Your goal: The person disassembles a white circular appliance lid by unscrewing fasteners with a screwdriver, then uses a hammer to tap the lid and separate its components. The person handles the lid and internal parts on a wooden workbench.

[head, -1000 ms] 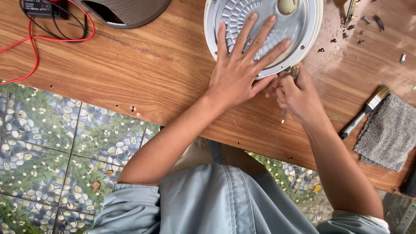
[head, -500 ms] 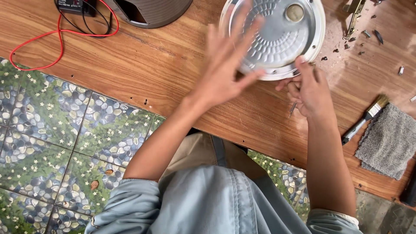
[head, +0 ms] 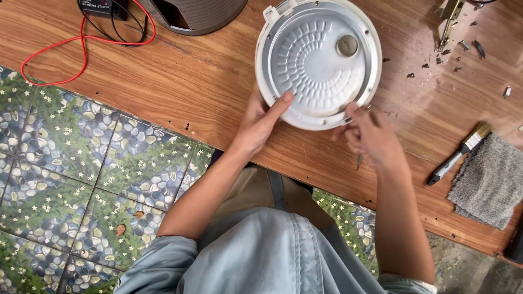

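Left hand (head: pixel 260 121) now gripping lid (head: pixel 318 62)

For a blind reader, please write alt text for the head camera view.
The left hand and right hand grip a round white appliance lid on a wooden table; a paintbrush and grey cloth lie to its right.

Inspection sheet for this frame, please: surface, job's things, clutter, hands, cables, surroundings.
Surface: wooden table, scuffed.
Job's things: round white lid, inner side up, grey knob off-centre.
Clutter: paintbrush, grey cloth, small dark bits, dark round appliance at top edge.
Hands: left hand grips lid rim, thumb on top; right hand at rim, holding a thin metal tool.
Cables: red wire and black wire.
Surroundings: pebble-patterned floor tiles.
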